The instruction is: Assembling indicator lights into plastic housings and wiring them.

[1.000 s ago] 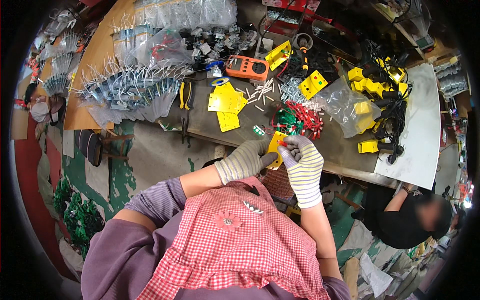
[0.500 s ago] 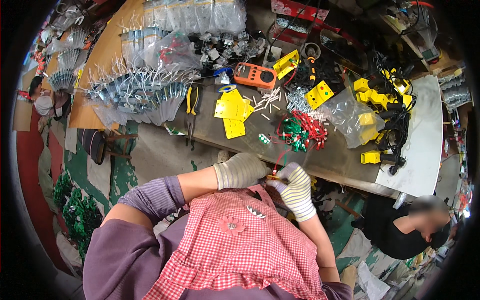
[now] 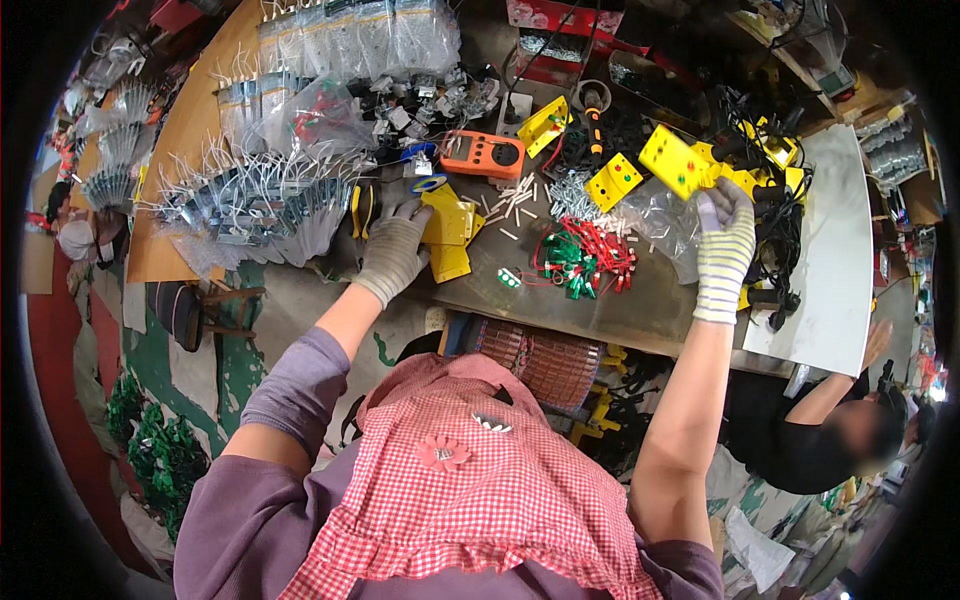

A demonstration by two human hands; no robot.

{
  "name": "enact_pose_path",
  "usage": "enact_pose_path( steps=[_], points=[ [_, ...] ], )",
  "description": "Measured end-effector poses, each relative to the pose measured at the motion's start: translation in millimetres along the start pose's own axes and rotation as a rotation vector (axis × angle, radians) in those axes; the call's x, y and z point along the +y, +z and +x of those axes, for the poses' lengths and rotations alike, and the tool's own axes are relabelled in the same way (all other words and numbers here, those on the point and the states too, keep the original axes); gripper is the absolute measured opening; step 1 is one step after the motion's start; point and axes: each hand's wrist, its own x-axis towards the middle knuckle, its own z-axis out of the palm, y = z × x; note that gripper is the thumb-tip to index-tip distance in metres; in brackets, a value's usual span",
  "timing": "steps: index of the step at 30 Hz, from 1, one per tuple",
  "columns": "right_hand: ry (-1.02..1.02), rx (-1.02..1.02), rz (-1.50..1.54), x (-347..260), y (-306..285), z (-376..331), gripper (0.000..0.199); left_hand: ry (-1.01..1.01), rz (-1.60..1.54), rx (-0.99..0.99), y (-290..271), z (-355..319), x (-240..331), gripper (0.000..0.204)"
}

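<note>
My right hand [image 3: 727,225], in a striped glove, holds up a yellow panel [image 3: 668,160] with small red and green lights by its lower right corner. A similar yellow panel [image 3: 613,182] rests beside it on the workbench. My left hand [image 3: 394,250], also gloved, reaches over the bench with its fingers extended at the left edge of a stack of flat yellow plates [image 3: 446,222]. The yellow-handled pliers [image 3: 360,208] lie just left of that hand, their jaws hidden. Between my hands is a pile of red and green wired indicator lights [image 3: 585,260].
An orange multimeter [image 3: 482,154] and a screwdriver [image 3: 595,130] lie farther back. Metal strips with white wires [image 3: 260,210] fill the bench's left side. Black cables [image 3: 782,270] and a clear plastic bag [image 3: 655,215] are at right. Another person [image 3: 775,430] is at the right.
My hands have parted from in front of my apron. The left went out to the yellow plates; the right moved up and right, now raising a yellow panel. The view has shifted slightly.
</note>
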Motion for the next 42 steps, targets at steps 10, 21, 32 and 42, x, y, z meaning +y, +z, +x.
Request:
enact_pose_path(
  steps=[10,21,32,42],
  points=[
    [0.228,-0.503,-0.855,71.1,29.8,-111.2,0.024,-0.004,0.103,-0.222,-3.9,21.5,-12.0,0.063],
    [0.253,-0.496,-0.962,69.7,-18.3,-116.1,0.027,-0.163,-0.017,-0.298,-7.6,27.3,-18.1,0.066],
    [0.501,-0.309,-0.175,31.0,-74.5,-97.1,0.024,-0.071,-0.381,0.172,9.1,4.3,-41.1,0.024],
    [0.752,-0.603,0.755,-15.0,46.1,-155.7,0.014,-0.161,-0.507,0.064,-31.7,-19.6,10.9,0.019]
  ],
)
